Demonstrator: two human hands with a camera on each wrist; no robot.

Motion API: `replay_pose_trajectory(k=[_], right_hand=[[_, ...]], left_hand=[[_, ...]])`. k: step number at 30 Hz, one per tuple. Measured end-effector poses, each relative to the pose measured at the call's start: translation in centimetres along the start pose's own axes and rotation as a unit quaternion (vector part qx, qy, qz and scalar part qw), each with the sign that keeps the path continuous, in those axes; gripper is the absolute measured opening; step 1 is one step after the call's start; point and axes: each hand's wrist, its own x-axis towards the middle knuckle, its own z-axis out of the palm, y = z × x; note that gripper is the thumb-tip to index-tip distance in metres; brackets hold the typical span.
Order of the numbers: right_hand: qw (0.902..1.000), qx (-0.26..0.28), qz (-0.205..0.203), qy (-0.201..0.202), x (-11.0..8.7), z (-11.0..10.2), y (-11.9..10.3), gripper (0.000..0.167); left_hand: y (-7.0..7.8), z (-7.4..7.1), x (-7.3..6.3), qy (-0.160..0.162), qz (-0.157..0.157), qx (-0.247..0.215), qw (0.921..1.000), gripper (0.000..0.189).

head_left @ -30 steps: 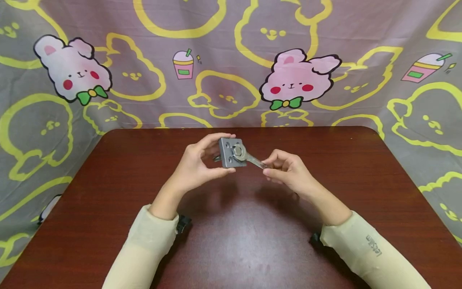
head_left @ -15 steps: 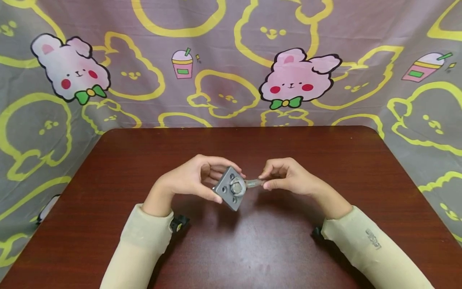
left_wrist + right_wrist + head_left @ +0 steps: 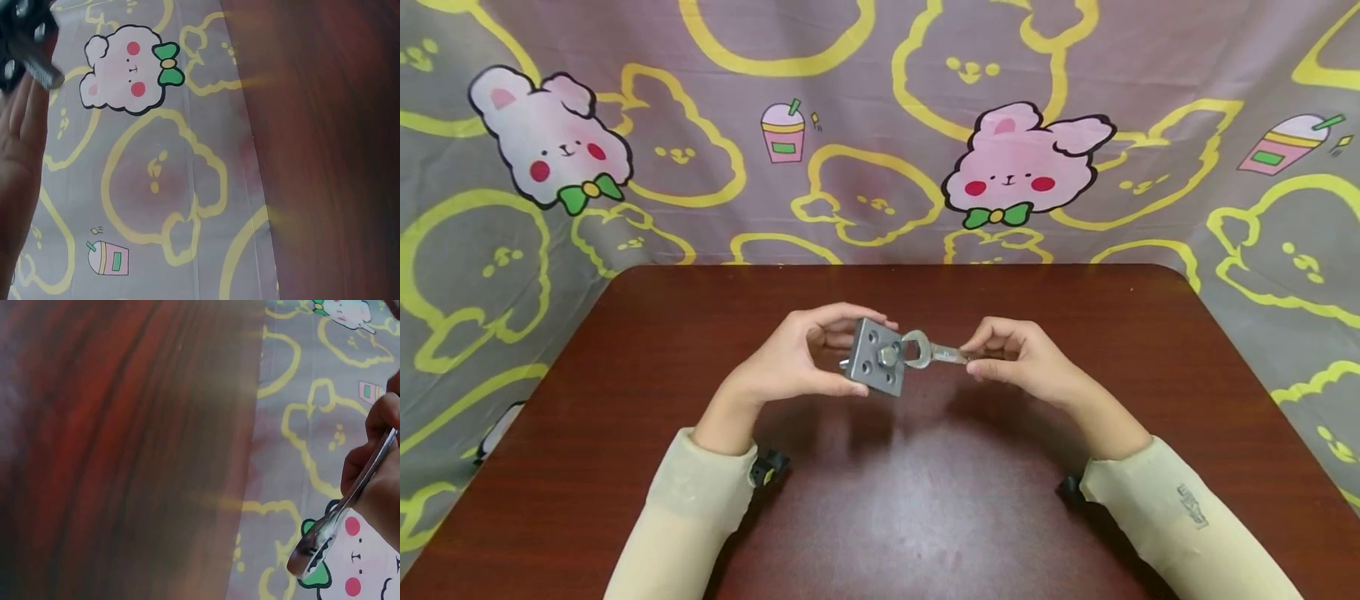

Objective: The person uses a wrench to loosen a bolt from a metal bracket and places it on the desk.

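Note:
In the head view, my left hand (image 3: 782, 354) holds a grey square metal plate (image 3: 868, 379) by its edges, between thumb and fingers. Several holes pierce the plate, and a hex bolt (image 3: 888, 357) sits in its middle. The threaded shank (image 3: 42, 70) of a bolt pokes out behind, as the left wrist view shows. With thumb and fingertips, my right hand (image 3: 1026, 358) pinches a combination wrench (image 3: 946, 354). The wrench's forked head is beside the bolt, off it, close to the plate's right edge. A toothed ring end (image 3: 312, 550) shows in the right wrist view.
Both hands are above a dark red-brown table (image 3: 880, 517). Behind and beside it hangs a grey curtain (image 3: 865, 108) with yellow outlines and cartoon rabbits. A black strap piece (image 3: 770, 468) shows at the left cuff.
The wrench has come off the bolt and moved right with my right hand. My left hand first lowered and tilted the plate, then raised it partway and turned it back.

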Motion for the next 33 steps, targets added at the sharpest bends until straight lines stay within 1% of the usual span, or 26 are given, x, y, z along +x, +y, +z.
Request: replay_pose_trajectory(k=[2,5,7,10,12,16,21,25,26,28,30,31,33], right_hand=[[0.9992,0.015,0.018,0.031,-0.3,0.2,-0.2,0.014],[0.9965,0.034,0.035,0.068,-0.3,1.1,-0.7,0.016],[0.9945,0.048,0.042,0.084,-0.3,1.8,-0.8,0.018],[0.9913,0.066,0.054,0.1,-0.2,2.8,-0.9,0.02],[0.9887,0.078,0.062,0.112,-0.2,3.4,-1.0,0.021],[0.9835,0.104,0.067,0.131,-0.1,4.5,-1.2,0.021],[0.9789,0.132,0.063,0.142,0.0,5.3,-1.2,0.021],[0.9778,0.145,0.054,0.142,0.1,5.6,-1.1,0.021],[0.9778,0.147,0.052,0.14,0.1,5.7,-1.1,0.021],[0.9777,0.153,0.049,0.136,0.2,5.8,-1.0,0.021],[0.9778,0.155,0.047,0.132,0.2,5.9,-0.9,0.021],[0.9777,0.157,0.046,0.131,0.1,5.9,-0.9,0.021],[0.9775,0.16,0.046,0.129,0.1,5.9,-0.9,0.02]], left_hand=[[-0.2,0.3,0.2,0.049,0.017,0.02,0.9985,0.072],[-0.4,0.7,0.7,0.11,0.036,0.052,0.9919,0.072],[-0.5,0.9,0.9,0.136,0.045,0.065,0.9876,0.073],[-0.6,1.4,1.2,0.162,0.06,0.09,0.9809,0.073],[-0.7,1.7,1.3,0.183,0.075,0.121,0.9727,0.074],[-1.0,2.3,1.6,0.227,0.111,0.184,0.9499,0.077],[-1.5,3.1,2.0,0.257,0.15,0.242,0.9232,0.078],[-1.7,3.7,2.2,0.288,0.17,0.269,0.9031,0.077],[-1.7,3.9,2.2,0.296,0.174,0.271,0.8992,0.076],[-1.7,4.2,2.2,0.305,0.178,0.277,0.8937,0.076],[-1.6,4.4,2.3,0.307,0.182,0.28,0.8912,0.076],[-1.5,4.4,2.3,0.306,0.184,0.281,0.891,0.076],[-1.5,4.4,2.3,0.295,0.186,0.28,0.8943,0.077]])
